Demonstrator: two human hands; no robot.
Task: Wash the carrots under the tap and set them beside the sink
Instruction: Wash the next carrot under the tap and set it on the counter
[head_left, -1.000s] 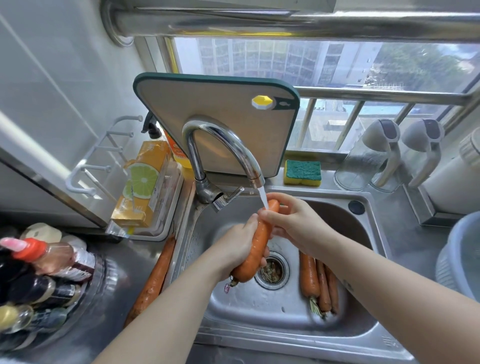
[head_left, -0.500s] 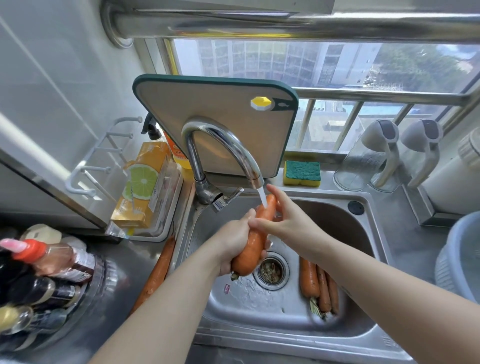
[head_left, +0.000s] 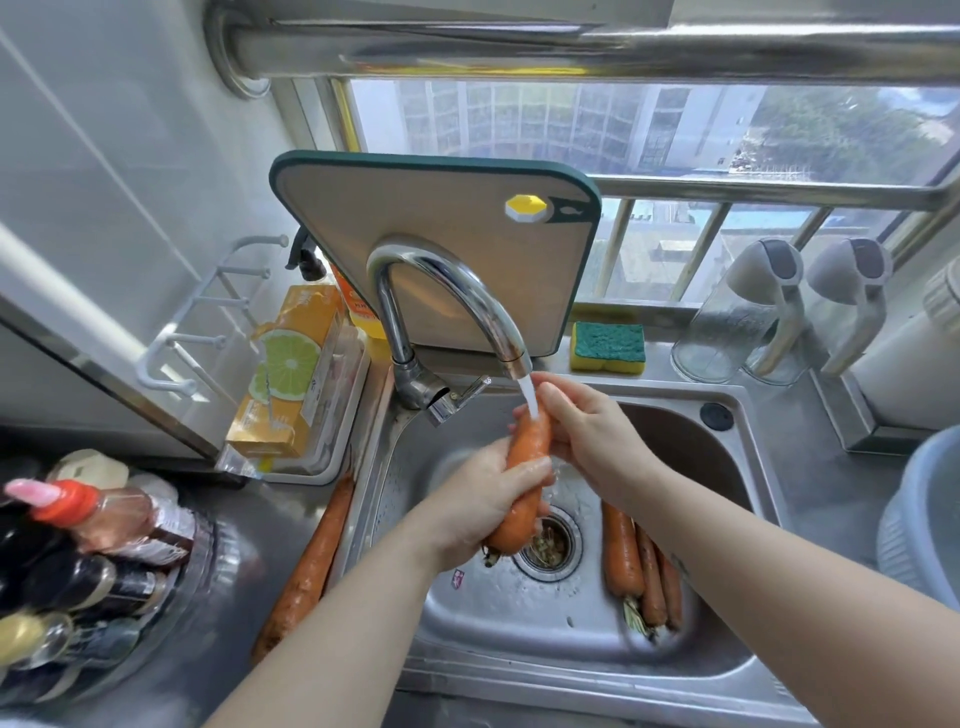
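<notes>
Wet orange carrot (head_left: 531, 439), tilted under the tap (head_left: 457, 283) stream, over the sink (head_left: 519, 675).
Left hand (head_left: 478, 499) fingers clamped round its middle; right hand (head_left: 597, 431) fingers wrapped on its upper end.

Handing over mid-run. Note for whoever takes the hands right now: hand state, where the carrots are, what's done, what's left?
Hands: the left hand grips the lower half of the held carrot. The right hand grips its upper end, in the stream from the tap.
Things: the held carrot is over the sink. The basin carrots, about three, lie right of the drain. The counter carrot lies left of the sink.
Done: apparently only the counter carrot.
Left: finish rinsing the held carrot, set it beside the sink, then wash the basin carrots.
</notes>
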